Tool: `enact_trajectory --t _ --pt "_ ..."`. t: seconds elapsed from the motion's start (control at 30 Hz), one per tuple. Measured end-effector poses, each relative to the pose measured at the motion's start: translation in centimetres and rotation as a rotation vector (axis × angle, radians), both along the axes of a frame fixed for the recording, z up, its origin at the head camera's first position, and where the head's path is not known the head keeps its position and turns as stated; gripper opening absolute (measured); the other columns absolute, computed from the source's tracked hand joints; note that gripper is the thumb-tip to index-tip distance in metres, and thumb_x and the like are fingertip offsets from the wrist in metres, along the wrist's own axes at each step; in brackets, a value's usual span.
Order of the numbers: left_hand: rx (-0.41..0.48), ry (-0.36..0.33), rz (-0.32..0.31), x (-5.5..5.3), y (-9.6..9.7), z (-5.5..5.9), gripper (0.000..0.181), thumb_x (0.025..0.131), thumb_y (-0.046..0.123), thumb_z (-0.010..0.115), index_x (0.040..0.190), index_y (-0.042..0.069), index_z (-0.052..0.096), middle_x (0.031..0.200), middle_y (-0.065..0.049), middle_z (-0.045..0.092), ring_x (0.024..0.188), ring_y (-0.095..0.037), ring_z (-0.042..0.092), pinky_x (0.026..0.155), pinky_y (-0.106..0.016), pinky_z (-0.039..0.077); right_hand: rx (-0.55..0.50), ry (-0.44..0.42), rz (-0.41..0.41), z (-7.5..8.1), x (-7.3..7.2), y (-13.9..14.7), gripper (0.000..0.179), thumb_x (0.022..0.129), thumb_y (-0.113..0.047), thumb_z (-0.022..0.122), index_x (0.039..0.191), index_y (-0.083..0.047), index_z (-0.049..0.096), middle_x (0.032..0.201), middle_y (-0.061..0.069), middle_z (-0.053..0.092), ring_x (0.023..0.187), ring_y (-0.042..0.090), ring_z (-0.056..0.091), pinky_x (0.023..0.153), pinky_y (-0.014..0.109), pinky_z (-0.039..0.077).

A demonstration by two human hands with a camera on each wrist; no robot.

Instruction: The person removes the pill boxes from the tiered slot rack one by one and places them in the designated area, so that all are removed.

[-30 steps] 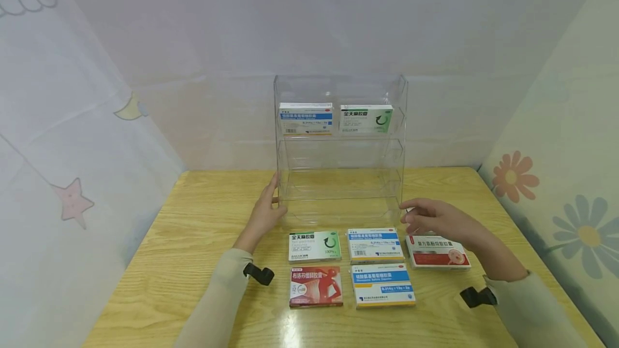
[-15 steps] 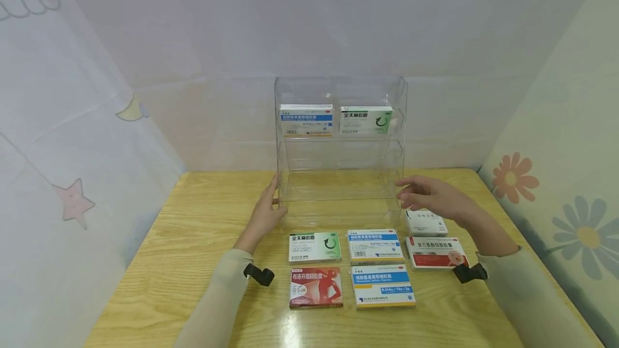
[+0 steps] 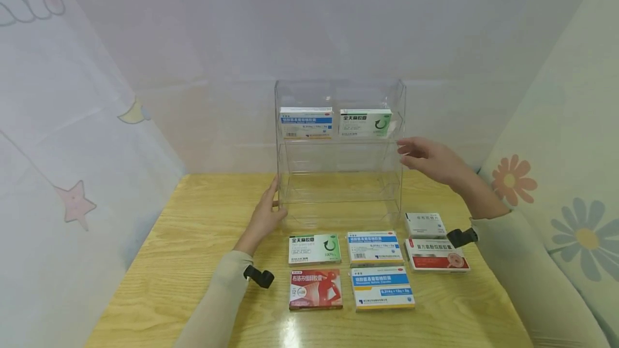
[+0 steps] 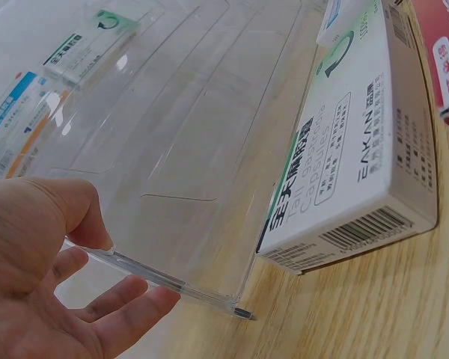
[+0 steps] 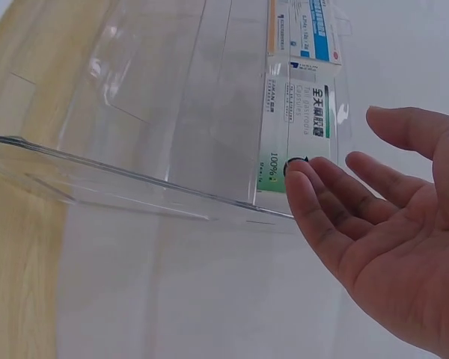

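Note:
A clear acrylic tiered display rack [image 3: 340, 187] stands on the table. Its top tier holds a blue-and-white medicine box [image 3: 306, 123] and a green-and-white medicine box [image 3: 365, 123]. My left hand [image 3: 264, 212] holds the rack's left side low down, and the left wrist view has its thumb and fingers about the side panel's edge. Beside the upper right side of the rack is my right hand [image 3: 430, 159], fingers loosely bent and nothing in them. In the right wrist view, the right fingertips [image 5: 303, 179] appear near the rack's edge; contact cannot be told.
Before the rack lie a green-and-white box [image 3: 315, 249], a red box [image 3: 316, 289], and two blue-and-white boxes, one nearer [image 3: 382, 288], one farther [image 3: 374, 248]. To their right are a small white box [image 3: 425, 225] and a red-and-white box [image 3: 437, 254]. Printed cloth [image 3: 193, 26] surrounds the wooden table.
My right hand has risen along the rack's right side, uncovering the small white box. The left hand keeps its place on the rack. The head view has tilted up slightly.

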State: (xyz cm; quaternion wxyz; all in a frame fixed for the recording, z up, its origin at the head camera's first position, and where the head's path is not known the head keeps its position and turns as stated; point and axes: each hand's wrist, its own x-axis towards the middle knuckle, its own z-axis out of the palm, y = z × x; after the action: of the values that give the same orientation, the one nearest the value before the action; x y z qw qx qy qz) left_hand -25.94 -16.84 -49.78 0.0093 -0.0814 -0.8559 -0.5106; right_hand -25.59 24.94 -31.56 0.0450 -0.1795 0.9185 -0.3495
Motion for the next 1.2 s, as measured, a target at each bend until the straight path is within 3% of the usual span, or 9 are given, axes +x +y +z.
enact_trajectory --t 0.33,0.6,0.9,1.2 --pt "-0.005 -0.003 -0.006 0.2 0.0 0.2 0.102 0.091 0.0 0.06 0.159 0.05 0.004 0.166 -0.013 0.02 0.133 -0.047 0.045 0.073 -0.033 0.059 0.008 0.054 -0.094 1.5 -2.3 -1.0 0.059 0.104 -0.037 0.054 0.155 -0.012 0.039 0.152 0.018 0.048 0.139 0.038 0.044 0.111 0.066 0.036" --pt "-0.002 -0.003 0.001 0.3 0.0 0.1 0.101 0.09 0.0 0.061 0.161 0.047 0.005 0.166 -0.013 0.021 0.133 -0.046 0.046 0.074 -0.033 0.06 0.026 0.091 -0.105 2.7 -4.2 -2.0 0.062 0.103 -0.038 0.054 0.157 -0.013 0.036 0.156 0.017 0.043 0.141 0.038 0.042 0.11 0.064 0.038" --pt "-0.003 0.006 0.008 0.3 0.0 0.0 0.103 0.089 -0.001 0.062 0.16 0.048 0.006 0.165 -0.014 0.022 0.132 -0.048 0.046 0.076 -0.037 0.061 0.052 0.142 -0.096 3.1 -6.1 -2.3 0.062 0.103 -0.03 0.056 0.157 -0.009 0.035 0.159 0.017 0.039 0.142 0.039 0.041 0.112 0.062 0.037" --pt "-0.003 -0.006 0.006 0.4 0.0 0.1 0.102 0.09 0.0 0.062 0.161 0.046 0.006 0.165 -0.013 0.022 0.134 -0.047 0.045 0.076 -0.035 0.06 0.105 0.125 -0.087 3.6 -7.1 -2.9 0.062 0.103 -0.025 0.055 0.158 -0.007 0.034 0.157 0.021 0.039 0.142 0.041 0.04 0.112 0.062 0.036"
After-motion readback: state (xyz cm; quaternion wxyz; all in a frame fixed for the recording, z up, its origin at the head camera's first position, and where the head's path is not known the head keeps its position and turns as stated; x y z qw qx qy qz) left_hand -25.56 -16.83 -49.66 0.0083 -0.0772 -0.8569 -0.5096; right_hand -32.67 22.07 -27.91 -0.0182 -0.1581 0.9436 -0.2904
